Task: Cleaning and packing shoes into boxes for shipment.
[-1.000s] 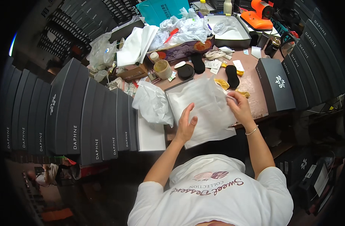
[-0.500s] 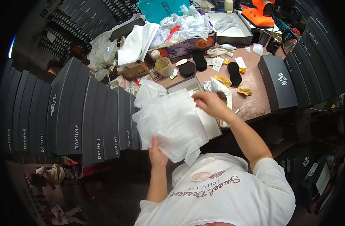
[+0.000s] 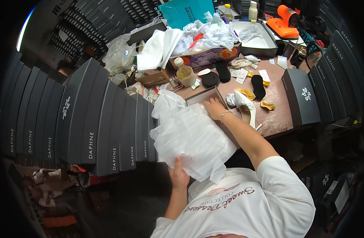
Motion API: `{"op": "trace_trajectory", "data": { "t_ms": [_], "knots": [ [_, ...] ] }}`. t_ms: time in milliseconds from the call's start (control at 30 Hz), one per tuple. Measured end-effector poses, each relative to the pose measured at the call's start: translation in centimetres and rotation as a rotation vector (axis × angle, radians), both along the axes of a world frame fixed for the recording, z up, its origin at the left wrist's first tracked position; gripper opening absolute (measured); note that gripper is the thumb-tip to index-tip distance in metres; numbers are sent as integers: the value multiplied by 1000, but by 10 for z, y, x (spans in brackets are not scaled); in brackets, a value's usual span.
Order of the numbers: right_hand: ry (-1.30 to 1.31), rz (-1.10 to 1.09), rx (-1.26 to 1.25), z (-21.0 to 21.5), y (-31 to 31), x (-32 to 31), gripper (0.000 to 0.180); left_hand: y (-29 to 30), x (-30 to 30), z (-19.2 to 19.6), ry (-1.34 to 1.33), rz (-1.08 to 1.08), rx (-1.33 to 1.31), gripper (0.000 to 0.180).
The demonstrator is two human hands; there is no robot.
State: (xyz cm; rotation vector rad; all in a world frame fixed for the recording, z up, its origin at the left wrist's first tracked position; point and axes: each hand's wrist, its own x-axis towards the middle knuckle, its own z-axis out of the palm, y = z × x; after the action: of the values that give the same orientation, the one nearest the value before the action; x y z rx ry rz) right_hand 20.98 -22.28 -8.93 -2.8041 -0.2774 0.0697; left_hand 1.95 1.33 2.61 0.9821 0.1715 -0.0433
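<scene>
A crumpled sheet of translucent white tissue paper (image 3: 194,142) spreads over the near left part of an open shoe box (image 3: 206,95). My left hand (image 3: 178,174) grips the paper's lower edge, thumb on top and fingers hidden beneath. Inside the box, my right hand (image 3: 214,109) reaches down by its far end, fingers loosely apart. What lies under those fingertips is partly hidden. Just right of the box, a curved white piece that looks like a shoe (image 3: 247,106) lies against a wad of white paper (image 3: 230,99).
Dark grey shoe boxes (image 3: 90,119) stand in a row at left; more boxes (image 3: 303,97) stand at right. Behind are a glue jar (image 3: 185,76), black insoles (image 3: 258,87), yellow scraps (image 3: 268,105), a carton of crumpled paper (image 3: 207,57) and an orange device (image 3: 283,28).
My right hand has moved from the paper's edge down into the box. The paper, still in my left hand, stays over the box. The whole view has shifted slightly.
</scene>
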Motion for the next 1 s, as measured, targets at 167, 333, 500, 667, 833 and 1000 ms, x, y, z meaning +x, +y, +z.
{"op": "trace_trajectory", "data": {
  "t_ms": [167, 333, 500, 667, 833, 1000],
  "knots": [
    [125, -76, -61, 10, 8, 11, 28, 0, -3, -5, -4, 18, 14, 35],
    [154, 10, -143, 16, 6, 19, 23, 2, -7, -5, -3, 34, 2, 34],
    [205, -63, 44, -6, -5, 25, 27, 2, -5, -2, -26, 26, -26, 33],
    [132, -19, 63, -4, -5, 21, 26, -7, 1, 6, -34, 74, -15, 33],
    [-328, -68, 466, 137, -50, -33, 22, -37, 34, 14, -2, -200, -48, 37],
    [236, 184, 1513, 222, -77, -150, 30, -96, 71, 5, -296, -578, 411, 69]
  ]
}}
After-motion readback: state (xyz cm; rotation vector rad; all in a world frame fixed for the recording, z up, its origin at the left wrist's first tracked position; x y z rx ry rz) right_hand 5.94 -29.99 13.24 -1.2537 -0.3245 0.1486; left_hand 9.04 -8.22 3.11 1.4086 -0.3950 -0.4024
